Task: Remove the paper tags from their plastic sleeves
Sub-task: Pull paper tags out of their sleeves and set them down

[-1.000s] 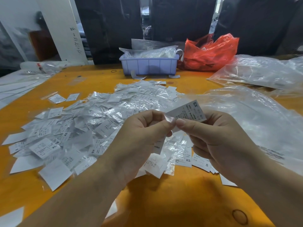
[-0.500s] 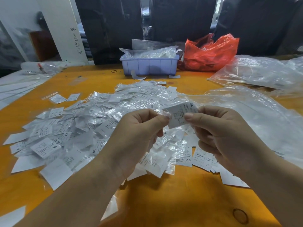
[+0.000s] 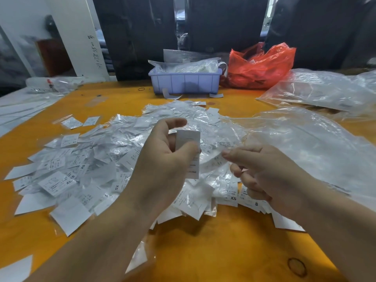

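The left hand (image 3: 162, 165) is pinching one paper tag (image 3: 188, 153) upright between thumb and curled fingers, above the pile of tags (image 3: 97, 163), which are too many to count. The right hand (image 3: 262, 176) is hovering just beside it, fingers loosely curled; whether it is gripping a clear sleeve, one cannot tell. On the orange table (image 3: 213, 251) are sitting one lilac tray (image 3: 185, 82), one red bag (image 3: 260, 66) and two large clear bags (image 3: 317, 151).
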